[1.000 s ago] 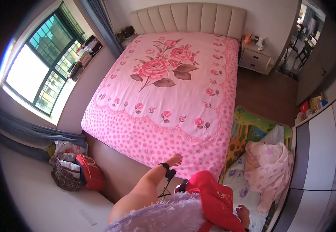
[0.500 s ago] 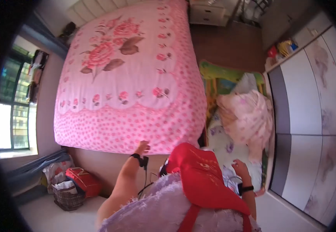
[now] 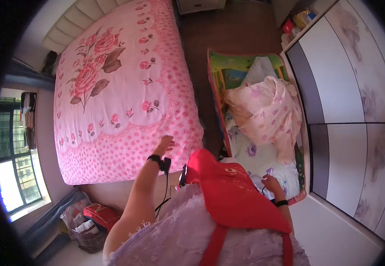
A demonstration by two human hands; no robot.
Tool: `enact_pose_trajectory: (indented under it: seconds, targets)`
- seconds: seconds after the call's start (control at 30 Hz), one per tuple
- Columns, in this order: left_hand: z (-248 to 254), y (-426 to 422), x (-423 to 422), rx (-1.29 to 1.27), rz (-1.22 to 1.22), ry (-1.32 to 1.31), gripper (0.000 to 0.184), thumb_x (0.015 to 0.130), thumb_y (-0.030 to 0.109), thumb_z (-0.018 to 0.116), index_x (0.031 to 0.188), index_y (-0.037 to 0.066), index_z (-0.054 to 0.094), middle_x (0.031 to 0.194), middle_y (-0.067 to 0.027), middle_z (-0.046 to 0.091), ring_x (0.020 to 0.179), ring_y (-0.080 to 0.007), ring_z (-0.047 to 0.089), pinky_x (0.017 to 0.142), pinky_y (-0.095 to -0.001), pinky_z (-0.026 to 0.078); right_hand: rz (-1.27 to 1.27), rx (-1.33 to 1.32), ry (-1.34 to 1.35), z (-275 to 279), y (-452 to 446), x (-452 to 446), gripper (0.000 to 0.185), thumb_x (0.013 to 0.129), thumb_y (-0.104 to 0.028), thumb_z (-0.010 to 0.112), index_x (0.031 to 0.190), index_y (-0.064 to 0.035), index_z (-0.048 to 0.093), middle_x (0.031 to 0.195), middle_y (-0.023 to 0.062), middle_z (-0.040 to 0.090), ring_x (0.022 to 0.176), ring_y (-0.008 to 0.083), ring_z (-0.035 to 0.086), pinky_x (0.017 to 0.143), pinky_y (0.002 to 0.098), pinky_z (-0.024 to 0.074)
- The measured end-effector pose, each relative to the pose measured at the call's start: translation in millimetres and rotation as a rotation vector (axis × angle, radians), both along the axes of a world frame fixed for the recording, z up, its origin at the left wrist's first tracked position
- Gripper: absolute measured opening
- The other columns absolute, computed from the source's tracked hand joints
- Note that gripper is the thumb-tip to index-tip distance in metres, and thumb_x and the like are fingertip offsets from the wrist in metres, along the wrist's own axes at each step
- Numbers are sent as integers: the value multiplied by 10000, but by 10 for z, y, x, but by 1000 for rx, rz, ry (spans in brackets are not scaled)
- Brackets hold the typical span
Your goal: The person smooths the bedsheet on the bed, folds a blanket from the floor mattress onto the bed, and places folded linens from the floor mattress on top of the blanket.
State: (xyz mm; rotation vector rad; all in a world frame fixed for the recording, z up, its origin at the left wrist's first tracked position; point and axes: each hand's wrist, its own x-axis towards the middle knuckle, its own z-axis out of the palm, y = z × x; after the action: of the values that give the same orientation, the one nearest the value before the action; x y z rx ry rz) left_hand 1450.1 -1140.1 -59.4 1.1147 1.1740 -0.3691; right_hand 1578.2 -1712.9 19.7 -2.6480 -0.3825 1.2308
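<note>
My left hand is raised near the front edge of the bed, fingers apart and nothing in it; a black band with a small device circles that wrist. The bed has a pink flowered cover. On the right, my right hand is over the white sheet with purple flowers, its fingers loosely curled and apart, with no object visible in it. A black band is on that wrist too. Between my arms hangs a red cloth over my lilac fringed garment.
A crumpled pink blanket lies on the floor bedding beside a wardrobe. Bags, one of them a red bag, stand below the window at the lower left. A bedside cabinet is at the top.
The view has turned to the right and down, so the bed has shifted left in the frame. The floor bedding and wardrobe are more central, and my right hand and wrist have come further into view.
</note>
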Motion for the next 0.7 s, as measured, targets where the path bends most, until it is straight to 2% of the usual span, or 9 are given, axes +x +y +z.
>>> enact_pose_trajectory:
  seconds: [0.1, 0.13, 0.23, 0.27, 0.37, 0.5, 0.6, 0.67, 0.7]
  targets:
    - [228, -245, 575, -12, -72, -91, 292, 818, 313, 551, 1032, 118, 516, 890, -65, 582, 793, -189, 574, 692, -362, 457, -184, 51, 83, 64, -278, 301, 315, 790, -261, 580, 1009, -35, 587, 878, 188, 636, 743, 262, 636, 669, 348, 496]
    - [319, -325, 739, -9, -100, -117, 313, 823, 325, 553, 1051, 115, 514, 930, -68, 581, 826, -198, 573, 724, -367, 456, -284, 121, 55, -145, -476, 351, 281, 796, -223, 586, 992, -21, 583, 844, 168, 636, 666, 209, 636, 588, 321, 500]
    - [529, -446, 951, -20, -140, -168, 341, 827, 341, 560, 1078, 116, 511, 971, -71, 578, 868, -208, 573, 754, -373, 456, -340, 164, 72, -305, -656, 610, 265, 808, -209, 581, 986, -13, 578, 813, 132, 629, 650, 187, 629, 546, 304, 490]
    - [559, -457, 1018, -28, -153, -180, 344, 826, 344, 562, 1082, 118, 511, 972, -71, 578, 873, -209, 574, 753, -373, 457, -534, 198, 196, -221, -612, 684, 263, 819, -223, 570, 984, -18, 576, 786, 95, 617, 640, 182, 622, 518, 284, 474]
    - [511, -318, 981, -61, -130, -139, 345, 813, 354, 575, 1060, 118, 522, 926, -70, 579, 852, -197, 572, 737, -366, 455, -703, 318, 309, -325, -558, 882, 228, 830, -193, 554, 940, 5, 579, 768, 119, 621, 622, 191, 604, 552, 306, 511]
    - [131, 118, 737, -44, 1, -63, 327, 818, 327, 556, 1058, 108, 514, 993, -105, 581, 896, -245, 575, 792, -410, 452, -831, 349, 424, -621, -425, 1132, 223, 821, -181, 565, 970, -15, 575, 774, 98, 617, 551, 187, 576, 506, 282, 483]
    - [-230, 461, 697, 12, 12, 113, 329, 805, 318, 554, 1049, 100, 510, 957, -104, 583, 882, -254, 566, 784, -414, 450, -603, 210, 196, -947, -219, 1331, 393, 754, -271, 645, 1040, -20, 551, 771, 132, 622, 619, 234, 612, 573, 317, 496]
    - [-315, 572, 924, 27, -41, 223, 321, 802, 318, 556, 1037, 104, 510, 940, -100, 584, 883, -249, 562, 792, -419, 444, -544, 100, 104, -865, 140, 1538, 618, 692, -313, 705, 1185, -34, 458, 938, 198, 605, 757, 292, 616, 682, 341, 499]
    - [-353, 592, 1024, 32, -63, 278, 317, 801, 318, 557, 1032, 105, 509, 932, -99, 585, 884, -247, 560, 795, -421, 441, -530, 186, -17, -854, 328, 1579, 719, 658, -317, 735, 1235, -50, 398, 996, 209, 581, 815, 296, 602, 719, 358, 489]
